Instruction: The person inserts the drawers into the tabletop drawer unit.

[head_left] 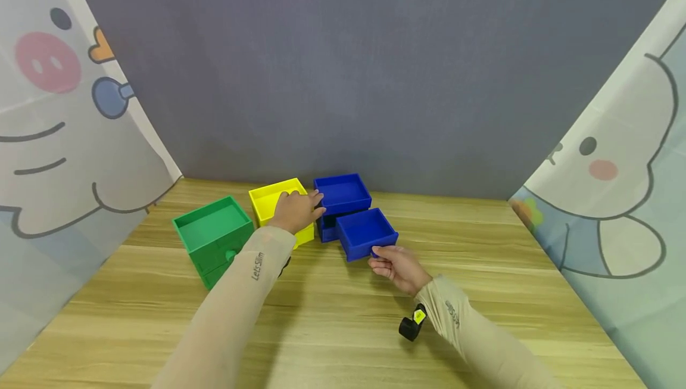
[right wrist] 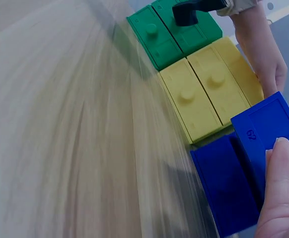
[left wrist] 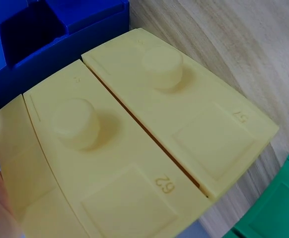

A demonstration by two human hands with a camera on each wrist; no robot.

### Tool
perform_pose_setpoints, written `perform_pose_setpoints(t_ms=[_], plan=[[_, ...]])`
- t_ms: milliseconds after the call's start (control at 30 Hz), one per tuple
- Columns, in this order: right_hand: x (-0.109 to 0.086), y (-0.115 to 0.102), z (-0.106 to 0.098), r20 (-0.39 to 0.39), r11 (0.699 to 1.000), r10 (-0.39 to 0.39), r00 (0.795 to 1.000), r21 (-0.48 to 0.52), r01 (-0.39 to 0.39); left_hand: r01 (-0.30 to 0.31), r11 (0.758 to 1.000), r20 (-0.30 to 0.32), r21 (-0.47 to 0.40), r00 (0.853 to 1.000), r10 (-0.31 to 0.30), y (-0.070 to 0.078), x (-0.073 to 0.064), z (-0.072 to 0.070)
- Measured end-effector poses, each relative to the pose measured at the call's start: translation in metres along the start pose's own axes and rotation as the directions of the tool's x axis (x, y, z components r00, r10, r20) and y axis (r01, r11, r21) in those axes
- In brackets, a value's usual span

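My right hand (head_left: 399, 267) pinches the front of a blue drawer (head_left: 367, 233), its thumb and fingers at the knob. The drawer stands out from the upper opening of a blue cabinet (head_left: 343, 191) and sits at a slight angle; whether its back end is still inside, I cannot tell. My left hand (head_left: 297, 210) lies over the yellow cabinet (head_left: 268, 198), with its spread fingers reaching to the blue cabinet's left side. In the left wrist view both yellow drawers (left wrist: 119, 183) are closed. The right wrist view shows the lower blue drawer (right wrist: 226, 188) beside the pulled one.
A green cabinet (head_left: 214, 228) with a round knob stands to the left of the yellow one. All three cabinets are on a wooden table (head_left: 343, 329) near the grey back wall (head_left: 343, 67). Printed cloth panels (head_left: 611, 198) close off both sides.
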State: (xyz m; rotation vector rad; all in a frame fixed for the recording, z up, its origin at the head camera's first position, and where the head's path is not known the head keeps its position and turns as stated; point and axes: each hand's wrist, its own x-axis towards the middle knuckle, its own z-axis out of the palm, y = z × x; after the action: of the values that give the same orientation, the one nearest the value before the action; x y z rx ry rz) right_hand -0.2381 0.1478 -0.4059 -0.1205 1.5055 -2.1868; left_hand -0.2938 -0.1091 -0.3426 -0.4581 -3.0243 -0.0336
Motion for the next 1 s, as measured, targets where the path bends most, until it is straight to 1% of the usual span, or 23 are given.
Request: perform_pose_setpoints(t_ms=[233, 333, 500, 600, 733, 833, 900, 1000], plan=[[0.008, 0.005, 0.008, -0.033, 1.000, 0.000, 0.999, -0.018, -0.001, -0.017, 1.000, -0.026, 0.024, 1.000, 0.017, 0.000, 0.001, 0.001], [0.011, 0.006, 0.011, -0.038, 1.000, -0.004, 0.999, -0.031, 0.003, -0.023, 0.999, -0.039, 0.046, 0.999, 0.025, 0.000, 0.000, 0.000], [0.013, 0.009, 0.013, -0.034, 1.000, -0.006, 0.999, -0.025, 0.005, -0.042, 0.998, -0.060, 0.055, 0.997, 0.046, -0.002, -0.001, -0.002], [0.014, 0.010, 0.014, -0.022, 1.000, -0.002, 1.000, -0.015, 0.001, -0.038, 0.999, -0.062, 0.025, 0.997, 0.040, -0.005, 0.000, -0.001], [0.014, 0.011, 0.015, 0.000, 1.000, 0.006, 1.000, -0.013, -0.006, -0.025, 0.998, -0.067, -0.065, 0.998, 0.021, -0.009, 0.000, 0.003], [0.015, 0.013, 0.016, 0.015, 1.000, 0.014, 1.000, -0.020, -0.013, -0.026, 0.993, -0.083, -0.114, 0.996, 0.016, -0.011, 0.001, 0.006], [0.016, 0.013, 0.017, 0.018, 1.000, 0.013, 1.000, -0.024, -0.012, -0.028, 0.992, -0.092, -0.123, 0.996, 0.016, -0.011, 0.001, 0.007], [0.018, 0.014, 0.018, -0.007, 1.000, 0.005, 1.000, -0.015, -0.006, -0.028, 0.993, -0.077, -0.116, 0.997, 0.019, -0.011, 0.002, 0.008]])
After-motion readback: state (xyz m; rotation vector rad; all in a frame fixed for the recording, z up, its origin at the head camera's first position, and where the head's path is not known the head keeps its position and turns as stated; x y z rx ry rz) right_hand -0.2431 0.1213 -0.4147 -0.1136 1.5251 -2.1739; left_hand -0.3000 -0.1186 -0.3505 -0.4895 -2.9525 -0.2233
